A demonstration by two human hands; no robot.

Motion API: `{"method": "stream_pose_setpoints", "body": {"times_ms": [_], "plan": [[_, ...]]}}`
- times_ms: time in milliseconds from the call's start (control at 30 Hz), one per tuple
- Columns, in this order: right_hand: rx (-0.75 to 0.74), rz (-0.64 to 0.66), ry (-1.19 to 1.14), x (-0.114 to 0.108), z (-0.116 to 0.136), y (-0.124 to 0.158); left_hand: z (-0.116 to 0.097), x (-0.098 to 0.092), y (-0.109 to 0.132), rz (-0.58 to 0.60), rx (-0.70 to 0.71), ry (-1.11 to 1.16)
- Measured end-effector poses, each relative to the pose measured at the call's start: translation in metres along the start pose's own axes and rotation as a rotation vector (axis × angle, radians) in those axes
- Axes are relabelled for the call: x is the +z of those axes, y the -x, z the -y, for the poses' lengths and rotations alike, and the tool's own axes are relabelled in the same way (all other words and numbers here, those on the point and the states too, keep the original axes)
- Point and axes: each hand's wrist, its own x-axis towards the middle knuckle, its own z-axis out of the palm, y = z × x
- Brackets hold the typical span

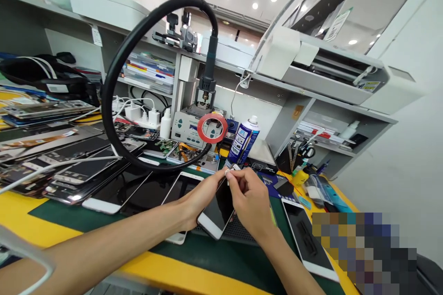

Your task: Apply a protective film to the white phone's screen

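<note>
Work looks unfinished: the left hand (203,199) grips the phone (220,208), the right hand (252,196) pinches its far end

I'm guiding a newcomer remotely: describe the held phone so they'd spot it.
Start at the big black hose loop; to its right stands a blue-and-white spray can. Below that in view, a black-screened, white-bordered phone is angled between left hand and right hand. Neighbouring white-bordered phones lie down; only this one is held.

White-bordered phone (218,208), dark-screened, tilted, in left hand (199,200)
</note>
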Motion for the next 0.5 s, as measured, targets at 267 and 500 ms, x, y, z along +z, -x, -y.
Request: {"method": "stream_pose_setpoints", "body": {"times_ms": [267,500], "plan": [[0.207,-0.021,-0.103,-0.008,-0.006,-0.008,0.0,0.008,0.005,-0.158,-0.065,-0.166],[0.282,-0.012,-0.146,-0.015,-0.014,-0.009,-0.005,0.011,0.005,-0.198,-0.079,-0.138]]}}
